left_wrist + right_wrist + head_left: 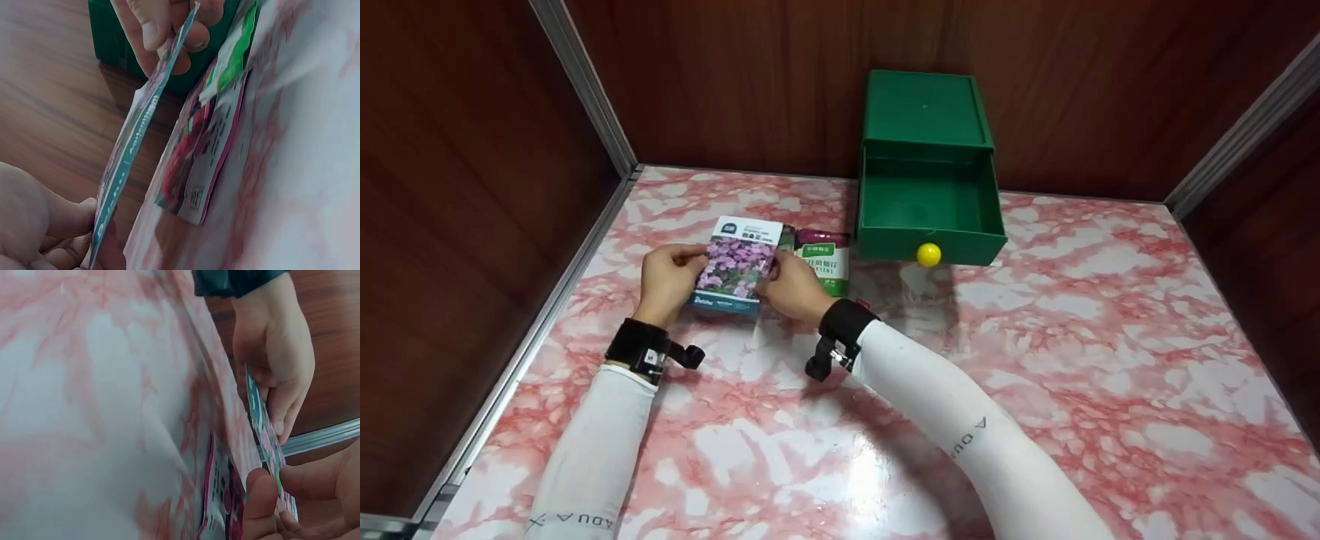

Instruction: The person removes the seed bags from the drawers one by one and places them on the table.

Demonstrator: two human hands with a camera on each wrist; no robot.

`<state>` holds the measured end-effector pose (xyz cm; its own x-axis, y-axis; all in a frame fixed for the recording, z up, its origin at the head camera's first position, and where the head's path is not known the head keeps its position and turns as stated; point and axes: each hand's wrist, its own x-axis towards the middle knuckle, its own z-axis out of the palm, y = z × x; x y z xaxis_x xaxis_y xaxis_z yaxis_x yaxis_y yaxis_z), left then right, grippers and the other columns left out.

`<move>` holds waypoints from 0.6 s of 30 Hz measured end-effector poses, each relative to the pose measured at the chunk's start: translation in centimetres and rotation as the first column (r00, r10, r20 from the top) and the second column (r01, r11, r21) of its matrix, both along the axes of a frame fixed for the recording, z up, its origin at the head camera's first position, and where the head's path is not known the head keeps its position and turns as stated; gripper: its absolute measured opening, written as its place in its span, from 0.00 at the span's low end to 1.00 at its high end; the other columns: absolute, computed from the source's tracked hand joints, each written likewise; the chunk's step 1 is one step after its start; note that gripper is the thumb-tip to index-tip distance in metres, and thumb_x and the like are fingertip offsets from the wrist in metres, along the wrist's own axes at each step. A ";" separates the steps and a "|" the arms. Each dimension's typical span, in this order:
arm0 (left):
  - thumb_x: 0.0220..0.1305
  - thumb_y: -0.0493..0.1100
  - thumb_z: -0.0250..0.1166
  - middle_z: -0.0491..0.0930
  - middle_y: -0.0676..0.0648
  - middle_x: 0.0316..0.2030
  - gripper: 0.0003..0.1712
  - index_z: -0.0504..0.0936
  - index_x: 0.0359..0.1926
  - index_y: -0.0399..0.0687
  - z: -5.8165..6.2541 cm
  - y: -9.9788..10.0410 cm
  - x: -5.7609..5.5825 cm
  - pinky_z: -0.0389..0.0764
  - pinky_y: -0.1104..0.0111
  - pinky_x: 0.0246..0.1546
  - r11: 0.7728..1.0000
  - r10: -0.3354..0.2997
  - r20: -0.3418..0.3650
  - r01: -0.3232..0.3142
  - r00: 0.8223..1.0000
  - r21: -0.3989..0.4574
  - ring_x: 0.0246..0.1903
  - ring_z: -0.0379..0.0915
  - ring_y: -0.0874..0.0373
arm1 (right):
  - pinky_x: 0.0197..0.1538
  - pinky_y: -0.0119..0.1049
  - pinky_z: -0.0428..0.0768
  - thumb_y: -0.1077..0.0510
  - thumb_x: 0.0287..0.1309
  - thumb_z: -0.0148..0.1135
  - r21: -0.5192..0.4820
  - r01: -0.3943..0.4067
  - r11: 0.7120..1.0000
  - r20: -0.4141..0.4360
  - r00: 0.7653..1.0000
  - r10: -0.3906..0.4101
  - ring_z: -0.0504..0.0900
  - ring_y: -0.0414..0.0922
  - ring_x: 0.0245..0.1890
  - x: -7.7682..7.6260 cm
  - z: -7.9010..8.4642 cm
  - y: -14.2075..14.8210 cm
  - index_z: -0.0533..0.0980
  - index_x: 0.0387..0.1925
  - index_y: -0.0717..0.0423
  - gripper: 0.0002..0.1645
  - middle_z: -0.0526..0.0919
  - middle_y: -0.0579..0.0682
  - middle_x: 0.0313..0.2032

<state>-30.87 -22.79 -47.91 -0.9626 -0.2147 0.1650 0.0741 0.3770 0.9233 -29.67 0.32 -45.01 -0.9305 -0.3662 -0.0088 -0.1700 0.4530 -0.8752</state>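
A seed packet with purple flowers [737,264] is raised above the table, held between both hands. My left hand [664,279] pinches its left edge, and my right hand [796,286] pinches the right edge. In the left wrist view the packet [130,143] appears nearly edge-on, apart from the tabletop. Below it lies a packet with a red picture and pink border [194,154], mostly hidden in the head view. A green-and-white packet with a maroon top [829,264] lies on the table just right of my right hand.
At the back stands a green box [926,109] with its drawer [877,244] pulled out and a yellow knob [928,254] in front. The table [1072,375] has a red-and-white marbled surface. Brown wooden panels [735,90] enclose its back and sides.
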 end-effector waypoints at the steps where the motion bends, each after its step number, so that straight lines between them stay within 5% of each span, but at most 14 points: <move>1: 0.76 0.30 0.68 0.88 0.31 0.52 0.14 0.90 0.57 0.30 -0.1 -0.1 -0.1 0.79 0.74 0.44 1.000 0.008 0.003 -0.008 1.000 0.001 0.43 0.80 0.56 | 0.40 0.34 0.71 0.67 0.75 0.67 -0.011 -0.003 1.000 0.016 1.000 0.003 0.75 0.44 0.32 0.1 0.0 -0.1 0.75 0.66 0.68 0.23 0.73 0.46 0.32; 6: 0.77 0.30 0.67 0.87 0.31 0.53 0.14 0.90 0.58 0.29 -0.3 -1.2 -0.5 0.78 0.73 0.46 0.998 0.066 0.020 -0.066 0.998 -0.007 0.45 0.79 0.55 | 0.33 0.35 0.78 0.66 0.74 0.68 -0.094 -0.004 0.996 0.117 0.993 0.015 0.89 0.56 0.35 0.7 -0.4 -0.9 0.67 0.78 0.70 0.36 0.81 0.50 0.39; 12: 0.77 0.31 0.67 0.87 0.32 0.55 0.15 0.89 0.58 0.29 -0.4 -2.5 -1.3 0.78 0.72 0.49 0.994 0.108 0.065 -0.108 0.992 -0.001 0.46 0.79 0.56 | 0.44 0.33 0.79 0.68 0.68 0.71 -0.027 0.022 0.999 0.076 0.997 -0.020 0.81 0.43 0.39 0.7 -1.0 -1.0 0.61 0.82 0.71 0.46 0.85 0.62 0.54; 18: 0.77 0.30 0.67 0.86 0.32 0.59 0.16 0.89 0.61 0.30 -0.4 -4.4 -1.9 0.78 0.72 0.51 0.988 0.151 0.104 -0.153 0.983 0.005 0.49 0.80 0.55 | 0.43 0.35 0.77 0.67 0.69 0.71 0.020 -0.002 1.000 0.050 0.999 0.001 0.79 0.43 0.37 0.6 -1.4 -0.9 0.62 0.82 0.72 0.46 0.80 0.55 0.46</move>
